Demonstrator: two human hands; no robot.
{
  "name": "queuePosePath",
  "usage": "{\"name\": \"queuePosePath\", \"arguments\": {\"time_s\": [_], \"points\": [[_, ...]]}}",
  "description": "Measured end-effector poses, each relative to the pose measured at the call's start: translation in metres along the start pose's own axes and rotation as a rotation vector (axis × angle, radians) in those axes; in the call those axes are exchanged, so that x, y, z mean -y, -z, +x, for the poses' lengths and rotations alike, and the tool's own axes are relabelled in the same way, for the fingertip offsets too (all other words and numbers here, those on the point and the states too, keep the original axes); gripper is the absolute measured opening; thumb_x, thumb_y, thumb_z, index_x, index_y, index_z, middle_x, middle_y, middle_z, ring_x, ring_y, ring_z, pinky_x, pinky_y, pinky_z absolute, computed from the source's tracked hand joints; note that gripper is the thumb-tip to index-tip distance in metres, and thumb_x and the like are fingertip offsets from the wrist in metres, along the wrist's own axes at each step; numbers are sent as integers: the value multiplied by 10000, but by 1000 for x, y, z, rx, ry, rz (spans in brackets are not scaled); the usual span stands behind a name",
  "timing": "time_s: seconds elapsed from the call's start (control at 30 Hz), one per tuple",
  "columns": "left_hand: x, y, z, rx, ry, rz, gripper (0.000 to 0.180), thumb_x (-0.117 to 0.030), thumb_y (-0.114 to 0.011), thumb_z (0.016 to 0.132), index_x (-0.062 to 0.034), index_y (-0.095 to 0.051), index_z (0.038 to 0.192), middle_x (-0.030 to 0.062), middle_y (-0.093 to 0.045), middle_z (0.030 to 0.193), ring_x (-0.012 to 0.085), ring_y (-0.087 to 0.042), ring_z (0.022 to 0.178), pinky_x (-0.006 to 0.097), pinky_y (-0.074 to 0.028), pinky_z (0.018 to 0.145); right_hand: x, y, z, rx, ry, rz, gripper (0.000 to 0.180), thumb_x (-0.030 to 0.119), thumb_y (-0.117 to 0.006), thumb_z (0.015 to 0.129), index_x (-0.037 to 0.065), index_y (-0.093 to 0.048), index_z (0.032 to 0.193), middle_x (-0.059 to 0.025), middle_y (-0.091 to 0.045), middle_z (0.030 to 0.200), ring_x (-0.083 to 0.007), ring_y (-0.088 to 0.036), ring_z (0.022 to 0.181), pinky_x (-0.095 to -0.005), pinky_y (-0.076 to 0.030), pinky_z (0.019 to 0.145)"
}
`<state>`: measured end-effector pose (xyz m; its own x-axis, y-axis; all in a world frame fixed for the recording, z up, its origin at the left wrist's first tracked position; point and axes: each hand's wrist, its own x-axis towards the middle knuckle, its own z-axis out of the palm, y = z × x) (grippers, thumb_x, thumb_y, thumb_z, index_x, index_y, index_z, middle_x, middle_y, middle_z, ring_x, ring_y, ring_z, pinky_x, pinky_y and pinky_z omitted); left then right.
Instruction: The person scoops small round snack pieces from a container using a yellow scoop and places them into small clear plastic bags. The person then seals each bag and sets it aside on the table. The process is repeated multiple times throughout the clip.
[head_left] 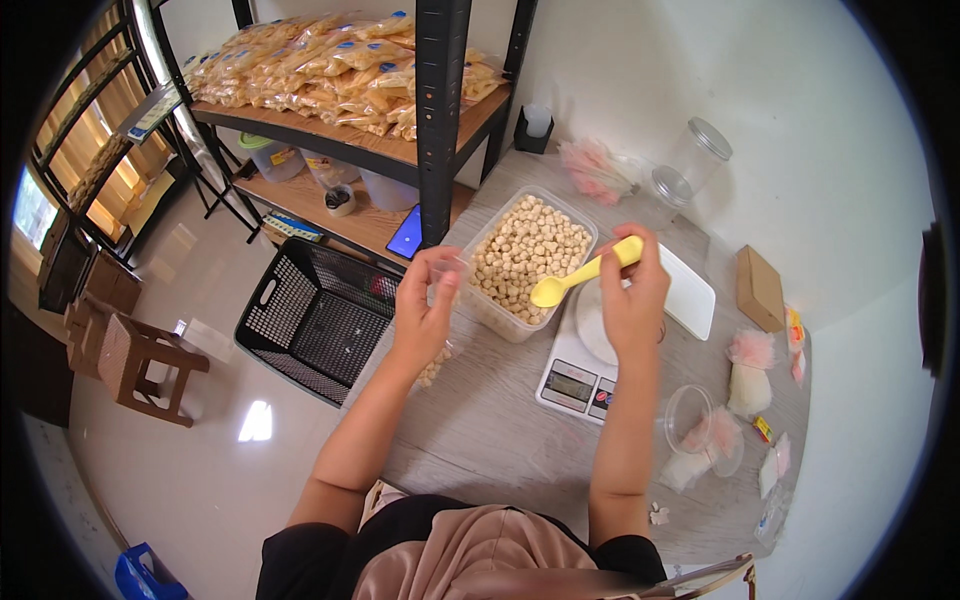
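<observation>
My right hand is closed round the handle of a yellow plastic spoon. The spoon's bowl is over the near right part of a clear square tub filled with small, pale, round snack pieces. To the tub's left, my left hand pinches the top of a clear plastic bag. The bag hangs mostly behind that hand and wrist, and a few pale pieces show low in it. Under my right hand stands a white digital kitchen scale, partly covered by the hand and forearm.
A white lid lies beyond the scale. Clear jars, a brown box and several small bags are along the table's right and far sides. A black basket stands left of the table, before a shelf of packed snacks.
</observation>
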<state>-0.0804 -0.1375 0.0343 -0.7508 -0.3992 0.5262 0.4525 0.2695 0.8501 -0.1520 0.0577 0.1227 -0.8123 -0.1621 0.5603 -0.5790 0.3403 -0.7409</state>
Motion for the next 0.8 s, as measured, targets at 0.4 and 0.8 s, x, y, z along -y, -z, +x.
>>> {"name": "queuePosePath", "arguments": {"time_s": [0.4, 0.8], "points": [[12, 3, -3, -4, 111, -306, 379, -293, -402, 993, -10, -393, 1245, 25, -430, 944, 96, -410, 807, 237, -365, 755, -48, -24, -32, 48, -427, 424, 154, 28, -546, 871, 17, -482, 1010, -124, -626, 864, -152, -629, 617, -244, -505, 540], [-13, 0, -7, 164, -64, 104, 421, -128, -540, 880, 43, -347, 1212, 135, -409, 1064, 221, -426, 1011, 342, -339, 938, -62, -25, -40, 32, -525, 560, 96, 32, -551, 883, 32, -483, 951, -157, -636, 895, -142, -602, 607, -245, -493, 538]]}}
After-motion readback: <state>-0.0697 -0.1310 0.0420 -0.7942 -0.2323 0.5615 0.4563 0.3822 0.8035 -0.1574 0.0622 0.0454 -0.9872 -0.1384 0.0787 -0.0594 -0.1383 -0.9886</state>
